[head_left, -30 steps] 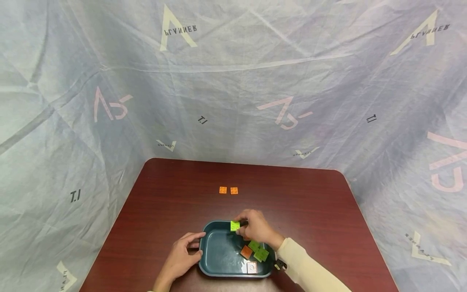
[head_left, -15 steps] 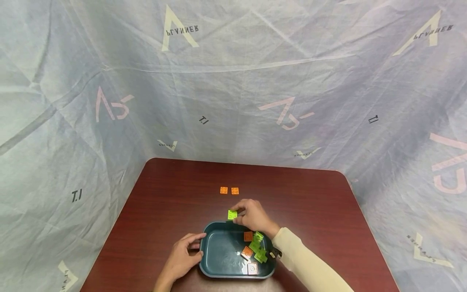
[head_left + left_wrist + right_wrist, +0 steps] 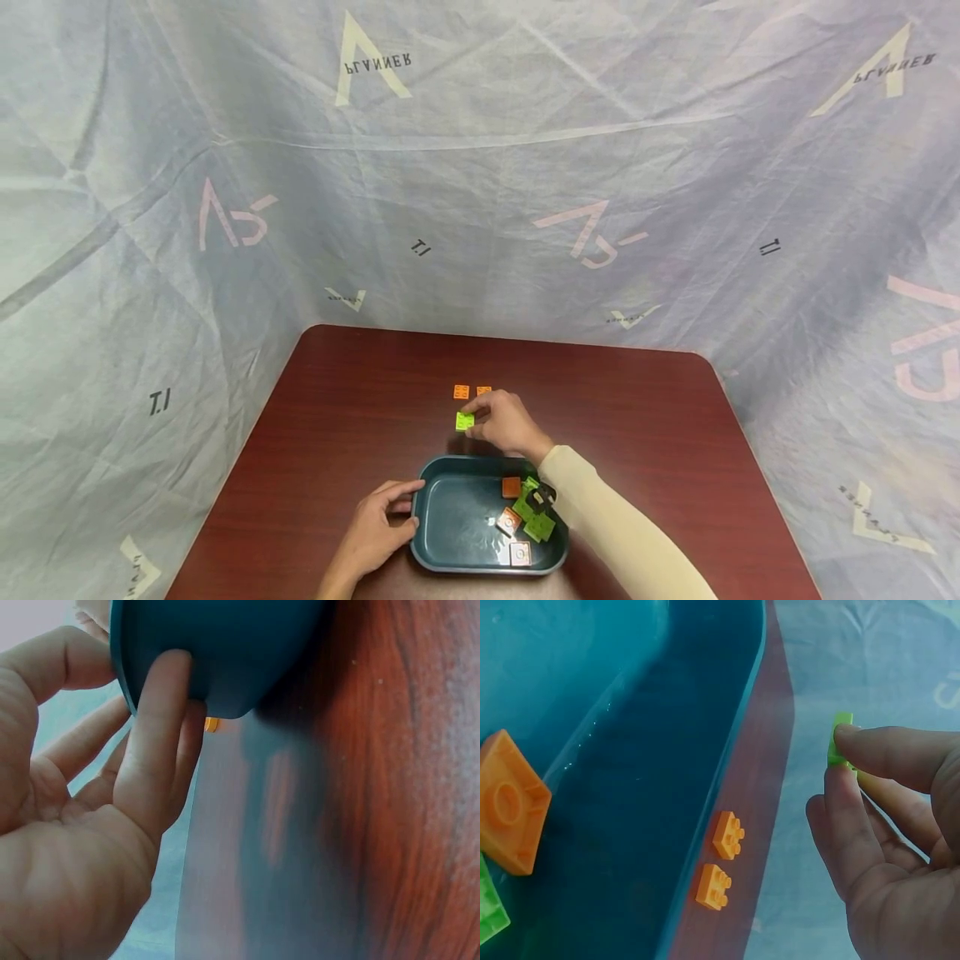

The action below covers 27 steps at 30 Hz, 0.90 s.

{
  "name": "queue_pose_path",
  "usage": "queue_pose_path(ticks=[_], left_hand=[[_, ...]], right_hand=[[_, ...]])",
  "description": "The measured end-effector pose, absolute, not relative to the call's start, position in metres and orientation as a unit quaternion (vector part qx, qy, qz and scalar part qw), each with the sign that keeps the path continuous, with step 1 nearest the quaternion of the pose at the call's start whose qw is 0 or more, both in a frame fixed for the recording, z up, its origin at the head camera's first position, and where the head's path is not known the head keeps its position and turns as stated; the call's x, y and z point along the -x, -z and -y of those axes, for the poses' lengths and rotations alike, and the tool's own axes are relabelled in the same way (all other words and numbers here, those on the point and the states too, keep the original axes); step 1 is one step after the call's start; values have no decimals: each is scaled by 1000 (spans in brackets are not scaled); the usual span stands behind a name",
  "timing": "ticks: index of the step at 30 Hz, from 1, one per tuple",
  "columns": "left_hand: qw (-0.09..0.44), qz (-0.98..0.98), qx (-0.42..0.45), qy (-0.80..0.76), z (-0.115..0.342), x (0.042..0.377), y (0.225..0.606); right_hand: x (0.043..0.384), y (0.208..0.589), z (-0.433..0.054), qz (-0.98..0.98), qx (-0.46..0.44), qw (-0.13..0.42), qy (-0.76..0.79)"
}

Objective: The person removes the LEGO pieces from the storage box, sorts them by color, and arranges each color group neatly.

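My right hand (image 3: 510, 423) pinches a lime-green toy building brick (image 3: 465, 422) between thumb and fingers, studs up. It is out beyond the far rim of the teal tray (image 3: 450, 457), just in front of two orange bricks (image 3: 461, 392) on the table. In the right wrist view the pinched green brick (image 3: 841, 741) appears edge-on. At the tray's left end, my left hand (image 3: 375, 525) touches the rim with thumb and index finger. The left wrist view has other fingers (image 3: 154, 735) lying fairly straight against its outer wall.
Several green bricks (image 3: 538, 527) and a few orange ones (image 3: 508, 522) lie in the tray's right half, partly behind my right wrist's black camera (image 3: 540, 498). A pale, glare-lit brick (image 3: 520, 553) is at its near side. Grey cloth walls (image 3: 480, 250) enclose the dark red table (image 3: 615, 417).
My right hand has carried the green brick up from the tray's far rim, forward and slightly left, over the table by the orange bricks. My left hand has stayed at the tray.
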<state>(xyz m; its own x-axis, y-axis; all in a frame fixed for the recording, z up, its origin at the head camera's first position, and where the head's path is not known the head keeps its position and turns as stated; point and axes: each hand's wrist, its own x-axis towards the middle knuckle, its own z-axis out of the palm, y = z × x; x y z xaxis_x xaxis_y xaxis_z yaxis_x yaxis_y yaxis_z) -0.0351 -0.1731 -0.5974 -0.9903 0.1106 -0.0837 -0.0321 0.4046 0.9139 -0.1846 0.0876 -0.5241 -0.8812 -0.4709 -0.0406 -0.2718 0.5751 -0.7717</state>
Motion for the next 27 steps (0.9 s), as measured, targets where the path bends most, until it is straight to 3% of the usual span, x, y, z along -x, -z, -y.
queue_pose_path(ticks=[27], left_hand=[[76, -824, -22, -561, 174, 36, 597]], right_hand=[[220, 561, -54, -896, 133, 120, 407]])
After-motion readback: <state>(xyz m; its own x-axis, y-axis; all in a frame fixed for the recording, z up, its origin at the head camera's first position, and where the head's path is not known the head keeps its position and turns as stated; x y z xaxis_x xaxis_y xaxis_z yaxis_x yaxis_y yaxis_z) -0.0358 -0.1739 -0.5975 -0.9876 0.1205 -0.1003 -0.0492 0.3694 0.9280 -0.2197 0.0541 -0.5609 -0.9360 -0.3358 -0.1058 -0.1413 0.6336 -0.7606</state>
